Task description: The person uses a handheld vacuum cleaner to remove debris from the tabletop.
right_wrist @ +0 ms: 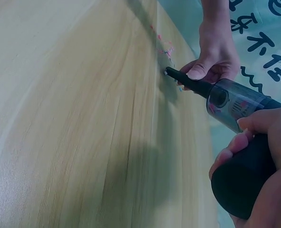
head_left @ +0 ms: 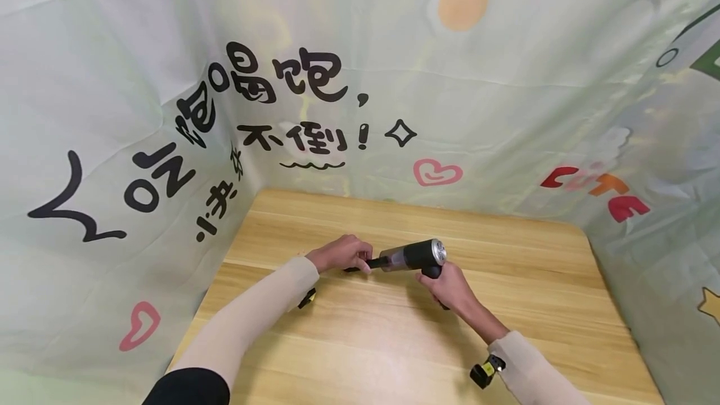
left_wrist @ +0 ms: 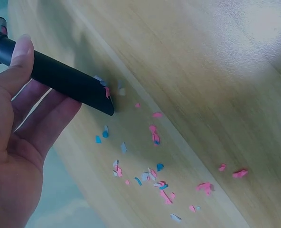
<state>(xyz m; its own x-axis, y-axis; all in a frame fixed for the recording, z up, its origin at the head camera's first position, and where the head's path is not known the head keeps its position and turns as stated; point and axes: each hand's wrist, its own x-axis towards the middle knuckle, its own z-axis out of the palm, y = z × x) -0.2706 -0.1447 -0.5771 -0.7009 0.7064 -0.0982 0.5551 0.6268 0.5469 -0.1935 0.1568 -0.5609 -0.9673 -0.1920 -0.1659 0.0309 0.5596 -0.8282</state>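
Note:
A handheld vacuum cleaner (head_left: 419,255) with a black body and silver end is held over the wooden table. My right hand (head_left: 452,286) grips its black handle (right_wrist: 242,175). Toward the front, my left hand (head_left: 343,252) holds the black crevice nozzle (left_wrist: 69,80) between thumb and fingers. The nozzle's slanted tip is close over the tabletop, with small paper scraps right at its mouth. Pink, blue and pale paper scraps (left_wrist: 166,197) lie scattered beyond the tip in the left wrist view. Some bits show inside the clear dust cup (right_wrist: 230,102).
The wooden table (head_left: 349,342) has a rounded far right corner. Printed fabric curtains (head_left: 360,17) with lettering and hearts rise along its back and sides. Black devices with yellow marks (head_left: 486,370) sit on both wrists.

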